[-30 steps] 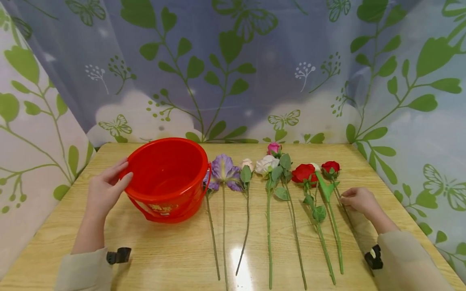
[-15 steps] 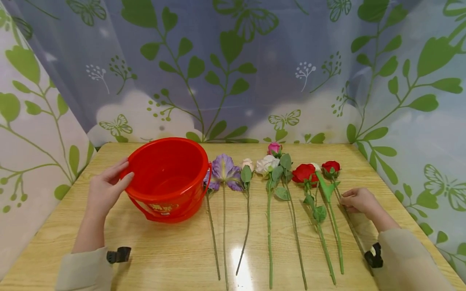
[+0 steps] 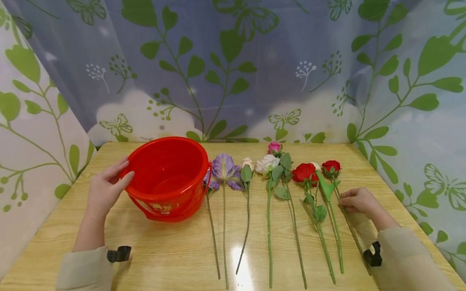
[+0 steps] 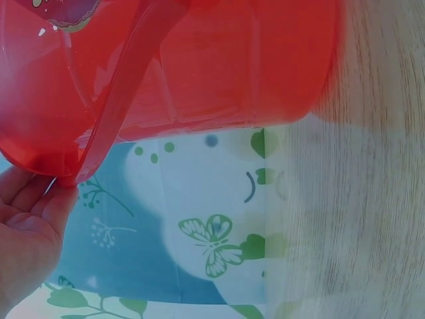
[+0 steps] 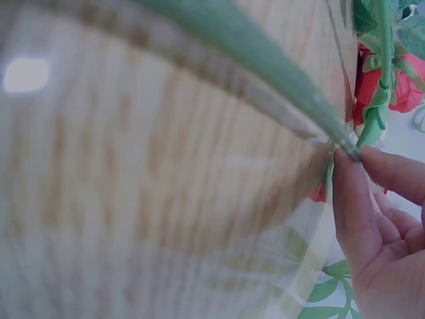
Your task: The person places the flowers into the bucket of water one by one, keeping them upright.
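Note:
At the left of the head view stands a red plastic bucket (image 3: 167, 202), its open top facing up. My left hand (image 3: 105, 186) holds its rim on the left side, thumb and fingers at the edge; in the left wrist view the fingertips meet the rim near the bucket handle (image 4: 126, 86). On the far right lies a single red rose (image 3: 331, 167) with a long thin stem. Between thumb and forefinger my right hand (image 3: 360, 202) pinches that stem a little below the bloom. The right wrist view shows the green stem (image 5: 285, 73) running through the pinch.
Several artificial flowers lie in a row on the wooden table (image 3: 164, 250), stems towards me. Among them are a purple iris (image 3: 223, 169), a white rose (image 3: 267, 165), a pink rose (image 3: 274, 148) and a larger red rose (image 3: 304, 173). A patterned curtain (image 3: 233, 101) encloses the table.

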The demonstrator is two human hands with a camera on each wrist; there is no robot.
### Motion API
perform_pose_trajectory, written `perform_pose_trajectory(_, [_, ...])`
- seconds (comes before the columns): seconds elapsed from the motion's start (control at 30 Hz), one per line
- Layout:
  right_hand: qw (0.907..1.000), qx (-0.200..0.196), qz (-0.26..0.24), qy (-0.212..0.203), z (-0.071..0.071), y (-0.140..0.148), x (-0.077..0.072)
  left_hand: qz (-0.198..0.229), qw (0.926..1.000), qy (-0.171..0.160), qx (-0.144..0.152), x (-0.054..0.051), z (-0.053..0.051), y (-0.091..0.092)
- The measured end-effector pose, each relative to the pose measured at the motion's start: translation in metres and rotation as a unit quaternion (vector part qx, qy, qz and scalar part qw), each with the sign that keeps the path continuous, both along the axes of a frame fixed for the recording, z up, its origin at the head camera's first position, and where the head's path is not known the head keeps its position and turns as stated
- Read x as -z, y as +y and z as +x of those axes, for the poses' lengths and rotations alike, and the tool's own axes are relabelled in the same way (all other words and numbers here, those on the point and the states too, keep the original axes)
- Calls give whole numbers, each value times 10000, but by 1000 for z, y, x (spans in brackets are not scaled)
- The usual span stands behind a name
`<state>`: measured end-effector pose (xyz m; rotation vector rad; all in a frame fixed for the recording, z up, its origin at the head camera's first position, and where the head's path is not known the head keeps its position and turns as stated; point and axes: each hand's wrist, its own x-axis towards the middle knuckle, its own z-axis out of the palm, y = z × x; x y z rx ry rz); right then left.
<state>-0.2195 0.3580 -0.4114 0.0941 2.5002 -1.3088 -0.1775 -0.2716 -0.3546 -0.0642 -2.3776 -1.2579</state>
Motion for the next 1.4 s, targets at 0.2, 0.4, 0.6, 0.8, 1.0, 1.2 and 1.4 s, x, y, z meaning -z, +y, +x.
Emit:
perform_pose_trajectory(0.2, [10000,52,-73,25,1,0,-1,-4,10000,-32,-22,0,0,1])
perform_pose_trajectory(0.4, [9996,119,-199,177,4,-1,-7,15,10000,-44,-10,1,0,1])
perform_pose_trajectory(0.6, [9974,127,-562,433,8,-1,-18,87,9999,-52,5,1,0,1])
perform_pose_trajectory(0.8, [9879,225,-1404,623,14,0,-32,180,9998,23,33,2,0,1])
perform_pose_trajectory(1.0, [9560,453,-2821,670,21,0,-52,236,9995,179,66,4,-1,1])
perform_pose_trajectory(1.2, [9418,510,-3240,733,22,-9,-63,268,9993,257,71,4,0,1])
perform_pose_trajectory(1.4, [9324,438,-3482,862,18,-27,-70,295,9993,239,15,6,-2,0])
